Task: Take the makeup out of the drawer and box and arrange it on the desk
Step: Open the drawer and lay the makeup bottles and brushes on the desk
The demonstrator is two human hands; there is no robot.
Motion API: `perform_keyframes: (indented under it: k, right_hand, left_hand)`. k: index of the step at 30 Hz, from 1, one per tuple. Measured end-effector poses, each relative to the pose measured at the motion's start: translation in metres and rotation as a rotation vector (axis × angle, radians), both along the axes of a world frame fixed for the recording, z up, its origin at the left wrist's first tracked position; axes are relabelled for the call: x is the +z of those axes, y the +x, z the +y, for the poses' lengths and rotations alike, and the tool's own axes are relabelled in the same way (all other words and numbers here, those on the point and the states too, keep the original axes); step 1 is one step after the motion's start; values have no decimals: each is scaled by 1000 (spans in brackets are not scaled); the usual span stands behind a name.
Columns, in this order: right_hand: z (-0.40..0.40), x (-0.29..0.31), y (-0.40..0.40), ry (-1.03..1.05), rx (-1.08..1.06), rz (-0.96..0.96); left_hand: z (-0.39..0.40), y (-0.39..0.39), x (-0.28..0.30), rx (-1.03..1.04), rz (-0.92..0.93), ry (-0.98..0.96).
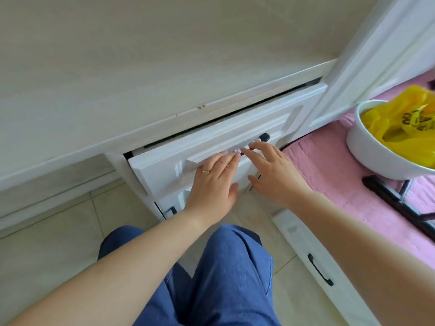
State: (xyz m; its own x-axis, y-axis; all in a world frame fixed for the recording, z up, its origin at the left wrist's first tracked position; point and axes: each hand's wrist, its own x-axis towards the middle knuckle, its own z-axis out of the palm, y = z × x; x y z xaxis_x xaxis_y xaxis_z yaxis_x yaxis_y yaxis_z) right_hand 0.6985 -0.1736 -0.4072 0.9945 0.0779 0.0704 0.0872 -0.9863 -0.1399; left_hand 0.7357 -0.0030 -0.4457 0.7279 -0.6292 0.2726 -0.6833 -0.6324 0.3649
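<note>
The white top drawer (164,158) under the pale desk top (117,67) stands slightly out, with a dark gap along its upper edge. My left hand (213,182), a ring on one finger, lies flat on the drawer front with straight fingers. Beside it my right hand (270,170) also presses the front with straight fingers, its fingertips at the black handle (264,137). What is inside the drawer is hidden. No makeup or box shows.
A lower drawer with a black handle (171,211) sits below. To the right is a pink padded surface (329,170) bearing a white bowl (367,147) with a yellow bag (400,123). Another white drawer front (322,274) is at the lower right. My blue trousers (223,278) are below.
</note>
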Motion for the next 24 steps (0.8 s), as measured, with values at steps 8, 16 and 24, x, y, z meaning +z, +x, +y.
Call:
perform_keyframes:
  k: [8,16,24]
  right_hand:
    - [-8,8,-46,-26,0,49]
    - [-18,-6,-105,1,11,-92]
    - [-25,-10,-153,12,7,-141]
  left_hand:
    - [-10,-47,10,2,8,69]
    - [-15,-100,7,-51,-14,66]
    - [-22,-146,14,-106,6,141]
